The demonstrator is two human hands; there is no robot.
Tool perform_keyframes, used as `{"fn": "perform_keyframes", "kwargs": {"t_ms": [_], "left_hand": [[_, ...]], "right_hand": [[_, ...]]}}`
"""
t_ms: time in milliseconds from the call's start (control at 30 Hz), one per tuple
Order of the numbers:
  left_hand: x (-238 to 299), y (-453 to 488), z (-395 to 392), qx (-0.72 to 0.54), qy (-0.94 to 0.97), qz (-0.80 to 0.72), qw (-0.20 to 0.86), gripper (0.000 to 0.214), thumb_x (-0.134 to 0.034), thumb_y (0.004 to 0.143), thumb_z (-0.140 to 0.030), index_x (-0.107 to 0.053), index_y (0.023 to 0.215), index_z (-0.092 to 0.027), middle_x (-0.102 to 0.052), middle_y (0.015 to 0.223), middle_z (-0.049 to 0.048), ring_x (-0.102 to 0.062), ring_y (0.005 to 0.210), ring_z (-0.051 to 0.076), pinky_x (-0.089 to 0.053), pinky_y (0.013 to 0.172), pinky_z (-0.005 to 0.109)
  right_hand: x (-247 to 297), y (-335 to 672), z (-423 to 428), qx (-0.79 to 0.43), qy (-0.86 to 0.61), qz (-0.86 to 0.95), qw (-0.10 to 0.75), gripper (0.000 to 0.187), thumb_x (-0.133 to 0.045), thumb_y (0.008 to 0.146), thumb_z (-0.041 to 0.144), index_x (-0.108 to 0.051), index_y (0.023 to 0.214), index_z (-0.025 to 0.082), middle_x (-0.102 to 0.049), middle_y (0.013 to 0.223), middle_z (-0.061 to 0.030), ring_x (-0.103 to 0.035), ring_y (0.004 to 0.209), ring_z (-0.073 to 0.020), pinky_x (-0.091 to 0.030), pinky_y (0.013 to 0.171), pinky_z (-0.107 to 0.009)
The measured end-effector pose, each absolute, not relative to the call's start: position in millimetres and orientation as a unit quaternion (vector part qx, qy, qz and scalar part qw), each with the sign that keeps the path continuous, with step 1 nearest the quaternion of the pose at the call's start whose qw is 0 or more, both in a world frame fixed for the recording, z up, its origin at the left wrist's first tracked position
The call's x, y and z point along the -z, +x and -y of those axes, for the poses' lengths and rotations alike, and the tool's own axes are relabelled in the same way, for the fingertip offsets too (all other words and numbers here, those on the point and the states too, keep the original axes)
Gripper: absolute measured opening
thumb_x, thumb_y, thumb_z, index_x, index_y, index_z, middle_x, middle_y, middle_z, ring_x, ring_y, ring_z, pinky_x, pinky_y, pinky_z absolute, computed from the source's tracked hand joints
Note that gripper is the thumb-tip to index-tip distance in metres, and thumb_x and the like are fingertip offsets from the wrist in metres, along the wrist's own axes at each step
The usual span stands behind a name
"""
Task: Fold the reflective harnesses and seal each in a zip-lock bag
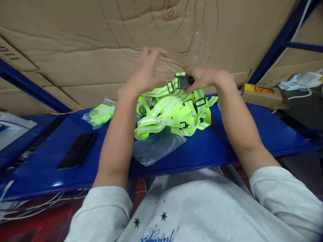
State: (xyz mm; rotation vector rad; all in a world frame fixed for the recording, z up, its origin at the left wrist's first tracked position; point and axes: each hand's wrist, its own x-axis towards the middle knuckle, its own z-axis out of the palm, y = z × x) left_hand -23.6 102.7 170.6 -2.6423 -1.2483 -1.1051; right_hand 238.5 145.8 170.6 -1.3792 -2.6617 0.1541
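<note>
A tangled heap of neon yellow-green reflective straps (pixel 169 111) with grey stripes and black adjusters lies on the blue shelf. My right hand (pixel 208 78) is at the heap's far side, its fingers closed on a black buckle (pixel 183 82) attached to one strap. To the left, my left hand (pixel 146 74) hovers just above and behind the straps; it is blurred, with thumb and fingers apart and nothing between them. A clear plastic bag (pixel 158 146) lies partly under the heap's near edge.
Another clear bag with neon material (pixel 102 115) rests beside my left forearm. A black phone (pixel 77 150) lies at the left. A small cardboard box (pixel 264 96) sits at the right end. Behind everything stands a large cardboard sheet (pixel 83 67) between blue posts.
</note>
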Motion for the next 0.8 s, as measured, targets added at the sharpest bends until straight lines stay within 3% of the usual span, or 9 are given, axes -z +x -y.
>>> {"fn": "perform_keyframes", "kwargs": {"t_ms": [100, 233, 400, 600, 800], "left_hand": [[-173, -8, -95, 0.255, -0.926, 0.277, -0.022, 0.043, -0.082, 0.077, -0.037, -0.071, 0.118, -0.03, -0.056, 0.138, 0.0071, -0.052, 0.137, 0.029, -0.042, 0.121, 0.043], [-176, 5, -86, 0.269, -0.924, 0.272, 0.012, 0.04, -0.083, 0.076, -0.033, -0.072, 0.114, -0.028, -0.059, 0.139, 0.0069, -0.056, 0.133, 0.031, -0.047, 0.115, 0.046], [-178, 7, -81, 0.248, -0.921, 0.3, 0.031, 0.04, -0.085, 0.074, -0.031, -0.072, 0.112, -0.027, -0.061, 0.136, 0.0065, -0.058, 0.129, 0.03, -0.048, 0.11, 0.043], [-176, 11, -81, 0.247, -0.916, 0.315, 0.009, 0.039, -0.086, 0.07, -0.029, -0.073, 0.106, -0.026, -0.061, 0.135, 0.0071, -0.059, 0.127, 0.032, -0.049, 0.108, 0.043], [-181, 14, -76, 0.282, -0.896, 0.342, -0.017, 0.037, -0.08, 0.066, -0.02, -0.071, 0.101, -0.028, -0.067, 0.122, 0.0057, -0.058, 0.125, 0.035, -0.047, 0.11, 0.047]], "right_hand": [[-188, 222, -115, -0.018, -0.451, 0.89, 0.069, 0.046, -0.082, 0.081, 0.052, -0.069, 0.115, 0.024, -0.074, 0.103, -0.0045, -0.068, 0.097, -0.0283, -0.05, 0.083, -0.036], [-199, 213, -86, -0.012, -0.427, 0.901, 0.081, 0.029, -0.079, 0.083, 0.04, -0.067, 0.103, 0.023, -0.072, 0.095, -0.0054, -0.066, 0.092, -0.0283, -0.046, 0.077, -0.037], [-196, 216, -90, -0.072, -0.367, 0.921, 0.106, 0.037, -0.081, 0.077, 0.032, -0.061, 0.107, 0.026, -0.071, 0.108, -0.0015, -0.062, 0.097, -0.0235, -0.045, 0.079, -0.033], [-191, 219, -101, -0.069, -0.366, 0.921, 0.114, 0.054, -0.088, 0.071, 0.033, -0.06, 0.116, 0.029, -0.069, 0.118, -0.0003, -0.061, 0.109, -0.0264, -0.05, 0.09, -0.036], [-194, 219, -97, -0.014, -0.376, 0.921, 0.097, 0.062, -0.089, 0.069, 0.035, -0.058, 0.121, 0.025, -0.062, 0.134, -0.0092, -0.058, 0.121, -0.0338, -0.049, 0.105, -0.042]]}}
